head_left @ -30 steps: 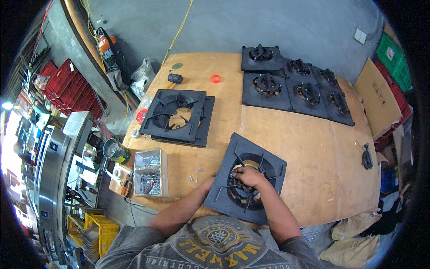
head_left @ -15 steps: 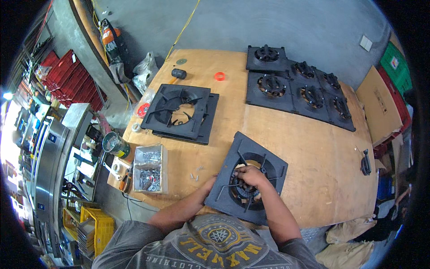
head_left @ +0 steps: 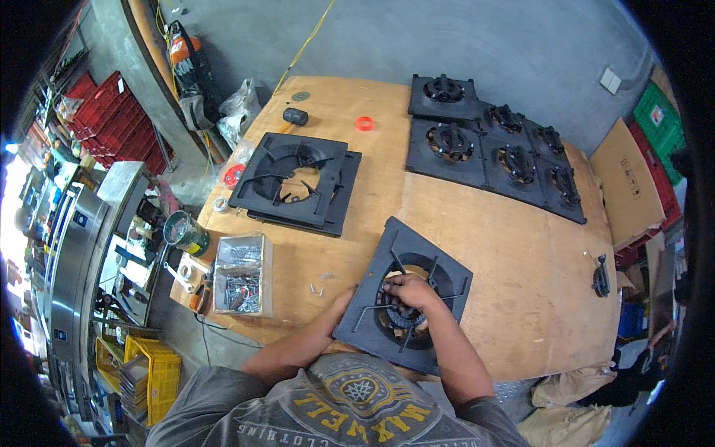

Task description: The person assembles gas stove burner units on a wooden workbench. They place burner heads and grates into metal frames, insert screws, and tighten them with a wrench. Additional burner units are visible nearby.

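Note:
In front of me, turned at an angle at the table's near edge, lies a square black cast stove grate (head_left: 387,242) with prongs round a wide central opening. My left hand (head_left: 339,314) grips its left edge, the fingers hidden by the plate. Reaching into the opening, my right hand (head_left: 408,290) has its fingers curled and closed on a round dark burner (head_left: 402,319). The hand covers part of the burner, and the fingertips are hard to make out. Several small screws (head_left: 319,289) lie loose on the wood left of the grate.
A two-part box of screws (head_left: 242,294) stands left, beside a screwdriver (head_left: 201,294) and a can (head_left: 186,232). Stacked grates (head_left: 261,175), a mallet (head_left: 296,117) and a red ring (head_left: 363,124) lie farther off. Several grates with burners (head_left: 447,167) fill the back right; a burner part (head_left: 600,277) lies right.
The whole view has shifted slightly. Both hands stay at the grate; my right hand's fingers have shifted only a little at the burner.

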Demonstrator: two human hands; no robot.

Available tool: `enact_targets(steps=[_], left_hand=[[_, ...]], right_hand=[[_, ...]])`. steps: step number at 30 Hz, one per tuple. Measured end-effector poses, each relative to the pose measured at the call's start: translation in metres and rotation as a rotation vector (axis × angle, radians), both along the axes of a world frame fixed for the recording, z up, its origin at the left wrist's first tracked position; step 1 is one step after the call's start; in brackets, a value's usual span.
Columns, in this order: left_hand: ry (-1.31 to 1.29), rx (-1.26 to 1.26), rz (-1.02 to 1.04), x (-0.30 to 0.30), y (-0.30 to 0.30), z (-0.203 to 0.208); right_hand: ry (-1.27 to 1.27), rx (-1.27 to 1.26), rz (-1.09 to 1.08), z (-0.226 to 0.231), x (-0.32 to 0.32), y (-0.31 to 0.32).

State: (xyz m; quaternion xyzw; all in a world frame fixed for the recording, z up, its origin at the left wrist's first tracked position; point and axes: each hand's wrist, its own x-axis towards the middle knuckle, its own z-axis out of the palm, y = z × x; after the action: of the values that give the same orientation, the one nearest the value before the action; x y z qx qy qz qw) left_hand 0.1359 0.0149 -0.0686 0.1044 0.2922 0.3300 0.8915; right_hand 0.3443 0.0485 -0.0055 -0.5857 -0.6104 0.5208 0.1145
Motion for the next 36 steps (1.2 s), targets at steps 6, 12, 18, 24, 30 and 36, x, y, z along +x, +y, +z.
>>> enact_targets(steps=[6, 12, 18, 24, 30, 36], left_hand=[[0.040, -0.013, -0.058, 0.002, 0.008, -0.008], [-0.024, 0.057, -0.051, -0.001, 0.002, -0.002], [0.023, 0.064, -0.075, -0.005, 0.001, -0.076], [0.065, 0.062, -0.073, -0.010, -0.003, -0.143], [0.935, 0.821, -0.154, -0.026, -0.008, -0.017], [0.882, 0.782, -0.184, -0.019, 0.005, 0.007]], right_hand=[[0.094, -0.106, -0.042, 0.007, -0.002, -0.001], [0.079, -0.171, -0.074, 0.009, -0.003, -0.001], [0.035, -0.080, -0.056, 0.001, -0.001, 0.001], [0.066, -0.158, -0.115, 0.024, -0.007, -0.005], [0.112, -0.080, -0.202, -0.002, 0.004, -0.007], [0.082, -0.083, -0.173, -0.002, 0.000, -0.004]])
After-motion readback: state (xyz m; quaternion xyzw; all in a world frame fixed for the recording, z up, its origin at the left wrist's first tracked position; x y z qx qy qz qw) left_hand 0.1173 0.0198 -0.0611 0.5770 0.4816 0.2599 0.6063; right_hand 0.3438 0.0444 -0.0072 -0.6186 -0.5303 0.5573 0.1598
